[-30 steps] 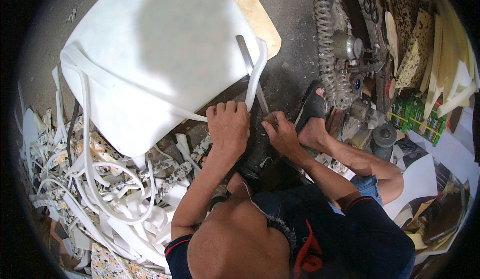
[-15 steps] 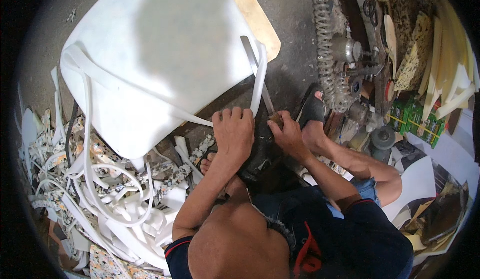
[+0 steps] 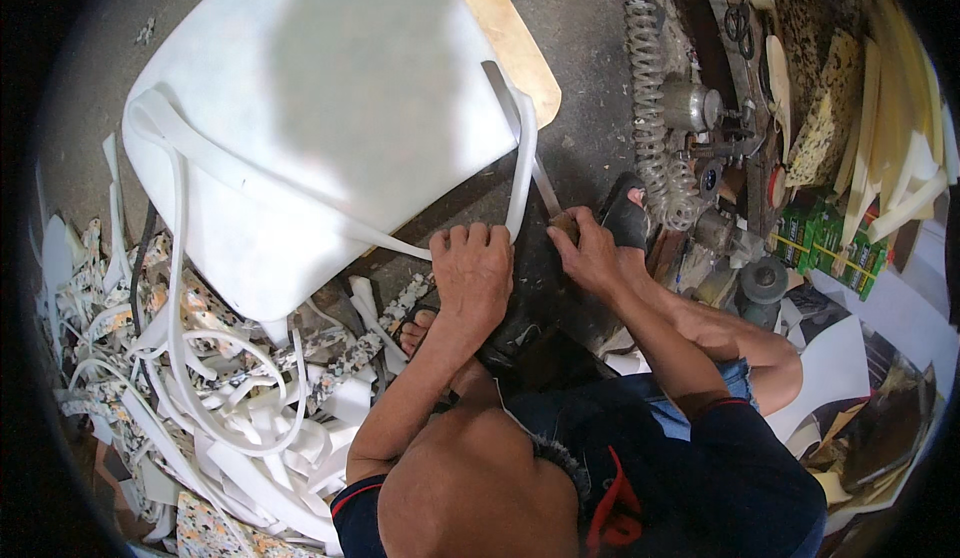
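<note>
In my right hand [image 3: 588,252] is a long knife [image 3: 546,190], its wooden handle [image 3: 565,224] wrapped by my fingers. The thin blade reaches up and leftward, passing behind a narrow white foam strip [image 3: 521,193] to the right edge of a big white foam sheet [image 3: 230,198]. My left hand [image 3: 473,276] is closed on that strip just off the sheet's near edge, knuckles up; its fingertips are hidden. Another length of the strip runs from this hand leftward across the sheet to a fold at its left corner. A tan board [image 3: 505,33] shows along the sheet's right side.
White and speckled foam offcuts [image 3: 270,408] heap up at the left. On the right are a metal coil spring [image 3: 646,78], a grey grinder-like tool [image 3: 764,280], green packets [image 3: 830,248] and yellowish foam strips [image 3: 880,118]. My sandaled foot [image 3: 628,213] rests near the spring.
My right hand and the knife handle have shifted a little to the right and upward. The blade lies at a slightly different slant. My left hand has moved slightly down.
</note>
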A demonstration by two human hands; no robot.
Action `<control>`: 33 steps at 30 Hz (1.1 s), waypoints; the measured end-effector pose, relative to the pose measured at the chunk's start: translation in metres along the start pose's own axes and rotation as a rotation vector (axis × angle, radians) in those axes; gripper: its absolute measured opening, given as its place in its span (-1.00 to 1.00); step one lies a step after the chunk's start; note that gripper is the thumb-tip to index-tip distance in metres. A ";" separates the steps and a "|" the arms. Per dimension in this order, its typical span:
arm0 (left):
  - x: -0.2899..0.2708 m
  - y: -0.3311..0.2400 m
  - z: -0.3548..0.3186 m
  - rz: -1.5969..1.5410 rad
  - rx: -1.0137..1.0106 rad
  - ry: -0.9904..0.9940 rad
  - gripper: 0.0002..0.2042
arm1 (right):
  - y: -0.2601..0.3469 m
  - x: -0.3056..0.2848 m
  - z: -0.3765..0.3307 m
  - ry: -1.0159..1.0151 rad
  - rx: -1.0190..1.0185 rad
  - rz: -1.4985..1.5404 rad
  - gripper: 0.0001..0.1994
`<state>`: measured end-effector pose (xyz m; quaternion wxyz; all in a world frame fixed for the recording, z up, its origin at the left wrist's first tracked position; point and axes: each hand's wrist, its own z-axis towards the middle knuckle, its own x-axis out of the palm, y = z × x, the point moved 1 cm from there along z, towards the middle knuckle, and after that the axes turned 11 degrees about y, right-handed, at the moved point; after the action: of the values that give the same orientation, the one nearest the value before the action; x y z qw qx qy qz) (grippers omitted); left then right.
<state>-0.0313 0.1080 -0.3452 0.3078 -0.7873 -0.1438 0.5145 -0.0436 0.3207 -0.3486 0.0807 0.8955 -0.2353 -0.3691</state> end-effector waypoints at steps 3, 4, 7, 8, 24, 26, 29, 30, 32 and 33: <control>0.001 -0.001 0.000 -0.021 -0.003 0.003 -0.85 | -0.003 -0.003 0.001 -0.015 -0.009 -0.004 -0.63; 0.001 -0.001 0.000 -0.025 -0.004 0.008 -0.84 | 0.000 -0.005 0.006 -0.045 -0.060 -0.004 -0.64; 0.002 -0.003 0.000 -0.014 0.005 -0.004 -0.84 | 0.015 -0.011 0.035 -0.110 -0.191 0.007 -0.66; 0.002 -0.003 -0.001 -0.010 0.001 0.005 -0.83 | 0.023 -0.016 0.048 -0.114 -0.218 0.019 -0.66; -0.031 0.017 -0.026 -0.134 -0.002 -0.220 -0.76 | 0.031 -0.103 0.135 -0.383 -0.152 -0.036 -0.56; -0.057 0.054 -0.028 -0.066 -0.145 -0.391 -0.73 | 0.023 -0.094 0.145 -0.409 -0.144 -0.041 -0.55; -0.095 0.117 -0.037 0.092 -0.374 -0.626 -0.78 | 0.017 -0.079 0.159 -0.416 -0.063 -0.077 -0.58; -0.101 0.133 -0.043 0.080 -0.435 -0.727 -0.77 | 0.017 -0.076 0.162 -0.418 -0.040 -0.091 -0.59; -0.119 0.170 -0.052 0.169 -0.576 -0.704 -0.70 | 0.017 -0.068 0.162 -0.450 -0.073 -0.057 -0.60; -0.125 0.185 -0.054 0.207 -0.618 -0.694 -0.68 | 0.018 -0.064 0.161 -0.479 -0.129 -0.035 -0.61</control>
<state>-0.0530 -0.1207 -0.3567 -0.0598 -0.6338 -0.3050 0.7083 -0.2020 0.3409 -0.4178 0.0730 0.7796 -0.2081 -0.5862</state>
